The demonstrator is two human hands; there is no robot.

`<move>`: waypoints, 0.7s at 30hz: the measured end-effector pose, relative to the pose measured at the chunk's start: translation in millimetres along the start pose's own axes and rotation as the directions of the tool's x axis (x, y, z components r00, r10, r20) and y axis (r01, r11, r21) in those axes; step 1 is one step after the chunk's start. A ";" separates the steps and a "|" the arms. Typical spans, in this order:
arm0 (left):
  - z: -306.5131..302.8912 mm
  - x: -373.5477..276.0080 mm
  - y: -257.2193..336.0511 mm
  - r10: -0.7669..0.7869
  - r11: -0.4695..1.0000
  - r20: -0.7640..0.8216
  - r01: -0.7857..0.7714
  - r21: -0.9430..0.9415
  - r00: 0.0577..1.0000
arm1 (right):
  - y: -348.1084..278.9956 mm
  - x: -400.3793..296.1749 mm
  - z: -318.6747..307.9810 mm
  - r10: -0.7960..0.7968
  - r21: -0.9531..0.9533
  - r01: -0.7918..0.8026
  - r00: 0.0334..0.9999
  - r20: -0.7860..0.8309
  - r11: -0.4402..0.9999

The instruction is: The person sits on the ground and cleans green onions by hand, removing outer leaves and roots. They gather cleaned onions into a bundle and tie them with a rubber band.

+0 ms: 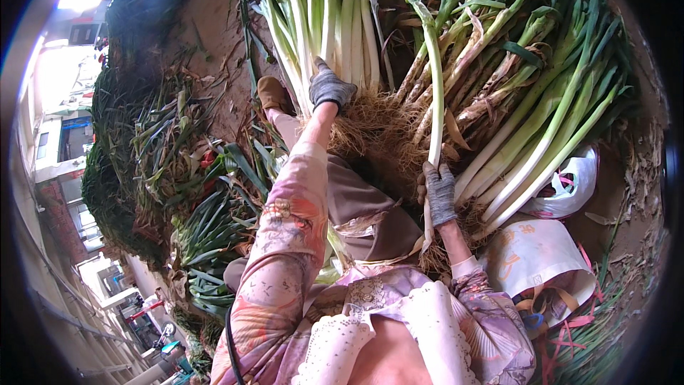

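My left hand (331, 86), in a grey knitted glove, lies on the lower white stalks of a row of leeks (342, 27), just above their roots; its fingers are partly hidden, so a grip cannot be made out. In a similar glove, my right hand (440, 193) is closed round the lower stalk of a single long leek (436, 91), whose roots hang below the hand. That leek points away from me over a heap of brownish, untrimmed leeks (481, 72). More pale-stalked leeks (550, 133) lie to the right of it.
Piles of green leaves and trimmings (160, 171) cover the ground at the left. At the right are a white plastic bag (572, 187), a white sack (526, 256) bearing writing, and pink ties (566, 331). A brown shoe (272, 93) is beside the leek row.
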State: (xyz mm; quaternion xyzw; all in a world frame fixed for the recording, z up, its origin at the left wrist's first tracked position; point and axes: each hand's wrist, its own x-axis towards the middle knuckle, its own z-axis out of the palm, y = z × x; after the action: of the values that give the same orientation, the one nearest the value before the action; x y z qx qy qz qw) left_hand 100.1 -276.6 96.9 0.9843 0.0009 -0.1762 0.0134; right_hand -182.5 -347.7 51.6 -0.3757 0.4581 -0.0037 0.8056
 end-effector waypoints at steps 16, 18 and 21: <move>-3.9 75.8 -46.3 0.089 0.985 0.077 -0.077 -0.153 0.993 | -23.1 -18.0 -7.7 -0.055 -0.032 0.056 0.998 0.028 0.998; -6.7 58.4 -37.3 0.077 0.981 0.085 -0.061 -0.184 0.993 | -33.5 -23.3 -1.5 -0.066 -0.070 0.069 0.997 0.041 0.995; -5.3 82.9 -56.0 0.045 0.979 0.182 -0.006 -0.206 0.982 | -35.5 -27.9 6.5 -0.064 -0.199 0.077 0.996 0.069 0.977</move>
State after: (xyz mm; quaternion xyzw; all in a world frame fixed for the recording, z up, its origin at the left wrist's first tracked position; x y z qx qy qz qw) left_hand 179.4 -220.8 71.7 0.9569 0.0051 -0.2660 0.1166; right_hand -181.9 -359.6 95.7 -0.4713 0.4172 0.0257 0.7766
